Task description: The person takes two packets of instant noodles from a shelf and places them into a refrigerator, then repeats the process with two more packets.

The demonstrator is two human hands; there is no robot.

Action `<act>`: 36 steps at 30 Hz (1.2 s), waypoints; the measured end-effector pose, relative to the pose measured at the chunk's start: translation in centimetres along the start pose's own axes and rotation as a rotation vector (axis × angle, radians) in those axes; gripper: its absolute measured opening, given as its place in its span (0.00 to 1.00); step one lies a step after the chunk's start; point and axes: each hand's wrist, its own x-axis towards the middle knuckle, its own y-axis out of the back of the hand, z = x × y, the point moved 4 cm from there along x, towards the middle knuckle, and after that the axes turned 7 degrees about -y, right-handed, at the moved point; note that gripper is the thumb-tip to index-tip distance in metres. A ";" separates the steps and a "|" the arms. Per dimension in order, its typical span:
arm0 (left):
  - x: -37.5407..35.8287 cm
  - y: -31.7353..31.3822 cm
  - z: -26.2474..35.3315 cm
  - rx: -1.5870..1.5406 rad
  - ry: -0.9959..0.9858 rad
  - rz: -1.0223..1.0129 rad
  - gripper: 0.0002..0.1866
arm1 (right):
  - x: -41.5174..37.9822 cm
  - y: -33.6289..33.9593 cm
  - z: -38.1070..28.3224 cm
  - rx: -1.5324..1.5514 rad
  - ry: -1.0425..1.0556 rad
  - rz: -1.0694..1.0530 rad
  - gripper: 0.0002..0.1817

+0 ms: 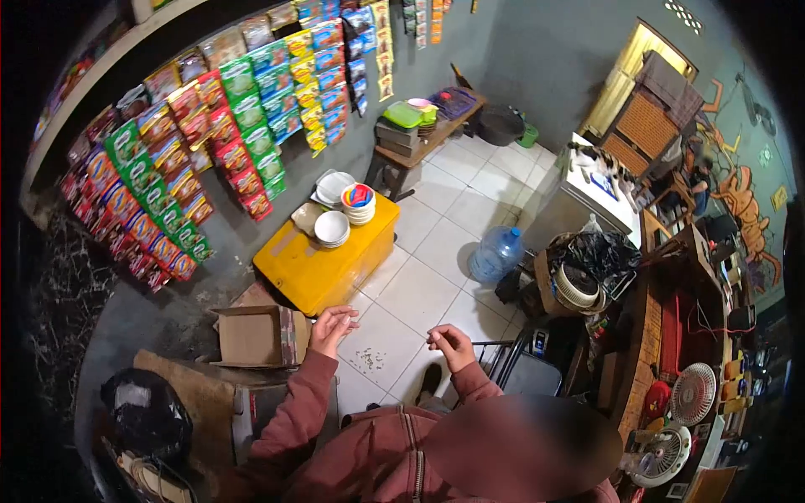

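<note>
My left hand (334, 329) is raised over the tiled floor (411, 295), near the front corner of a yellow box (331, 256). Its fingers are loosely bent and apart, and I see nothing in them. To the right, my right hand (454, 346) is held up with fingers curled and thumb and forefinger close together; whatever they may pinch is too small to make out. Small greenish bits (369, 360) lie scattered on the floor between and below both hands. White bowls (332, 228) and a stack with a colourful top (358, 199) stand on the yellow box.
An open cardboard box (251, 335) lies to the left, by a black plastic bag (147, 415). Sachet strips (243, 126) hang along the left wall. A blue water jug (496, 254) stands ahead right, near a dark folding chair (532, 369). A cat (599, 159) rests on a white-topped cabinet.
</note>
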 end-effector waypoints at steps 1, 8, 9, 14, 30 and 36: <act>0.6 -1.2 0.5 -0.035 -0.013 -0.047 0.15 | 0.2 0.5 -1.2 0.000 0.025 0.033 0.11; 6.4 -10.4 1.4 -0.154 -0.093 -0.235 0.14 | 3.9 7.1 -7.0 0.034 0.126 0.072 0.10; 7.4 -11.5 1.2 -0.138 -0.057 -0.251 0.13 | 4.7 8.3 -7.8 0.008 0.126 0.071 0.10; 13.6 -17.1 2.8 -0.087 -0.072 -0.277 0.12 | 9.6 14.2 -12.4 -0.057 0.194 0.025 0.10; 26.0 -21.2 6.6 0.087 -0.251 -0.261 0.12 | 20.9 16.7 -19.2 0.141 0.277 0.006 0.10; 33.1 -20.4 7.9 0.035 -0.275 -0.281 0.11 | 27.6 16.7 -22.8 0.083 0.325 0.079 0.09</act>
